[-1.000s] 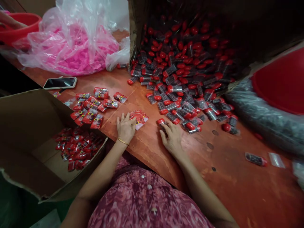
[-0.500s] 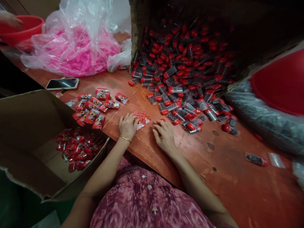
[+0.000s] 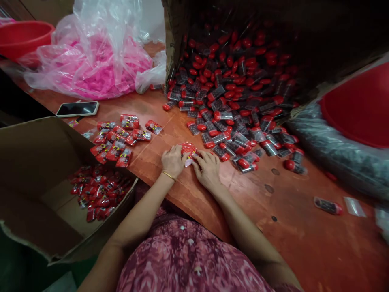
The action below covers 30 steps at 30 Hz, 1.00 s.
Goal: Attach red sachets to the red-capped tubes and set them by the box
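My left hand [image 3: 172, 161] and my right hand [image 3: 207, 169] meet at the near edge of the reddish table [image 3: 304, 235]. Both pinch a small red printed packet [image 3: 187, 150] between their fingertips; what the right fingers hold under it is hidden. Just beyond lies a spill of small clear vials with red caps [image 3: 234, 121], pouring from a tipped cardboard box [image 3: 173, 36]. Left of my hands several filled red packets [image 3: 117, 138] lie on the table.
An open carton [image 3: 36, 162] at my left holds more filled packets [image 3: 97, 190]. A phone [image 3: 77, 108], a clear bag of pink pieces [image 3: 91, 65] and a red basin [image 3: 21, 36] sit at the far left. A red tub [image 3: 361, 105] and a dark plastic bag [image 3: 337, 154] stand right.
My right hand left the vial pile and moved left to join my left hand. The packet stack under my left hand shifted right and is now pinched by both hands.
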### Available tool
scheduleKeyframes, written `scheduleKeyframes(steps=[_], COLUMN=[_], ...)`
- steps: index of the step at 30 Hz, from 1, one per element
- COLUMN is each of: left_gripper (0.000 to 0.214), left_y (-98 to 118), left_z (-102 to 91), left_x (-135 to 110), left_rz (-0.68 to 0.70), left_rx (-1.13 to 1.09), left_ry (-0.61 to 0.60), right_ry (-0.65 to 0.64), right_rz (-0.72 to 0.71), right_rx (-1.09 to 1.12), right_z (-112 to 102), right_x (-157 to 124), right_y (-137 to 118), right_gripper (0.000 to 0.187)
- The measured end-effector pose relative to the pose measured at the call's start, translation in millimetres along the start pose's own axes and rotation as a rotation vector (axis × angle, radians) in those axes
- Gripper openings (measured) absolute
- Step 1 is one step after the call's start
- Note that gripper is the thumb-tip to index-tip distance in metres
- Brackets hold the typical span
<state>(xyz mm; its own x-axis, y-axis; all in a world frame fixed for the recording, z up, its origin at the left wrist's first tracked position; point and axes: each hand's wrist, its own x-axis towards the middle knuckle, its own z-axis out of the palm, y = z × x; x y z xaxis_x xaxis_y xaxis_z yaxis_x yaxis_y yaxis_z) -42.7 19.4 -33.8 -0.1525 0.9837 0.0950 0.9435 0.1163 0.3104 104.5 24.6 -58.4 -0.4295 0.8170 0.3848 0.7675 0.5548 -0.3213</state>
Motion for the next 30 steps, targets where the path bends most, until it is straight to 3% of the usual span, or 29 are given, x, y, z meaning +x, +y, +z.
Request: scheduleKeyframes(steps=[3,7,16,22,26,30], left_gripper=[0.028,0.028,0.029,0.028,0.029,0.027], left_y=[-3,-1,-13,-11,-11,-13], left_z=[-3.7,-6.9,-3.3,-0.5,0.2,0.6], left_x=[1,5,-12,-14,-8,-11], left_rz=[0.02,-0.055,0.074,0.033,0.037,0.025], left_rx=[-0.013,-0.012,-0.2,-0.17,-0.149,-0.257], left_ry=[-0.04,-0.1,-0.084,-0.061,-0.085,-0.005], right_ry=[0.002,0.007,0.021,0.116,0.113,0.128], right_rz=[0.008,-0.003,-0.098,-0.065,-0.065,-0.071], right_rx=[-0.022,-0.057,-0.108,-0.169,-0.151,-0.112], right_z=[-1,0,18,24,23,18], right_x=[0,0,6,4,3,4], right_y=[3,0,-12,-8,-7,-9], right_gripper=[0.025,0.029,0.028,0.035,0.033,0.035])
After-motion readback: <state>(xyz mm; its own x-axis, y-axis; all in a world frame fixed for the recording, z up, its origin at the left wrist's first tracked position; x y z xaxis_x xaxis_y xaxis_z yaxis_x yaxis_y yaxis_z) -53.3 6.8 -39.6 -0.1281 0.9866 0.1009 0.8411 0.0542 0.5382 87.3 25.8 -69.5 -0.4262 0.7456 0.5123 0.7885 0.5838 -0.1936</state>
